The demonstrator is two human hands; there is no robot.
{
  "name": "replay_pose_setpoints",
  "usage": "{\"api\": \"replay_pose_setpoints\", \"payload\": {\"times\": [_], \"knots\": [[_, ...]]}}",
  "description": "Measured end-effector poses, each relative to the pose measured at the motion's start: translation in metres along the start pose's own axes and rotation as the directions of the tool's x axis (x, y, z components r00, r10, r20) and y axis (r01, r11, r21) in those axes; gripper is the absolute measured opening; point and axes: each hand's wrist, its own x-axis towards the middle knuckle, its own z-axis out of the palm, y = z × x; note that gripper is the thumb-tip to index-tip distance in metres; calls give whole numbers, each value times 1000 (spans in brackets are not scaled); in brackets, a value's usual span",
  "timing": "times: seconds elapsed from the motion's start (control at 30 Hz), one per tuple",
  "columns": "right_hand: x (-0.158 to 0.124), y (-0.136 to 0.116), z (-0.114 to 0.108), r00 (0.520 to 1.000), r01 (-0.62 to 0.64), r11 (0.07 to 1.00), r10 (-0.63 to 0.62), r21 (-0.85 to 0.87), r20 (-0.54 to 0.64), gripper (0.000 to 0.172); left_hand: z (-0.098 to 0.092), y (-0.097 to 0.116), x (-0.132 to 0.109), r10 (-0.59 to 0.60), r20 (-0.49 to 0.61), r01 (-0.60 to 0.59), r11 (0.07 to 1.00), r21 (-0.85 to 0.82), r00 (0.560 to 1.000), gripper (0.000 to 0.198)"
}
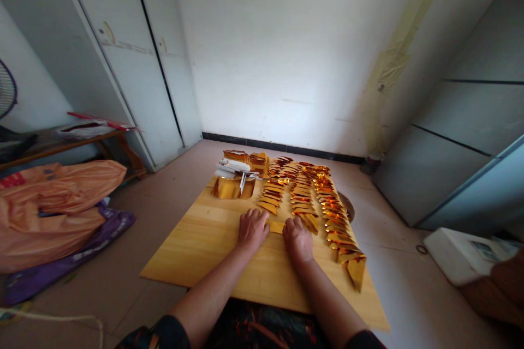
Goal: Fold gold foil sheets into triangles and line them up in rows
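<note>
My left hand [252,227] and my right hand [298,239] grip the two ends of a small strip of gold foil paper [277,227], held low over the wooden board [196,245]. The fingers of both hands are curled closed around its ends, so only the middle of the strip shows. Just beyond my hands lie rows of folded gold foil pieces [303,196], overlapping one another. The longest row [333,218] runs down the right side of the board. At the back left sits a flat gold foil sheet [229,187].
White paper slips [235,166] and more gold foil [258,163] are piled at the board's far left corner. Grey cabinets [118,38] stand at left, a grey fridge-like unit [462,120] at right. Orange and purple bags [61,202] lie left; a white box [462,256] sits right.
</note>
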Motion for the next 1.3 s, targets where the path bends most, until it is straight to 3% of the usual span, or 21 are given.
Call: {"api": "replay_pose_setpoints", "payload": {"times": [0.13, 0.43, 0.67, 1.3], "knots": [[1, 0, 2, 999, 45, 999, -44, -26, 24, 22, 1, 0, 0, 91, 3, -90, 996, -15, 996, 10], [1, -6, -8, 996, -69, 997, 66, 47, 57, 15, 1, -6, 3, 28, 87, -15, 989, -144, 996, 6], [4, -14, -5, 990, -128, 990, 125, 56, 59, 33, 0, -5, 0, 17, 95, -2, 989, -151, 995, 14], [7, 7, -9, 983, -129, 968, 96, 216, 157, 13, -2, -14, 0, 31, 132, -7, 984, -176, 991, 13]]}}
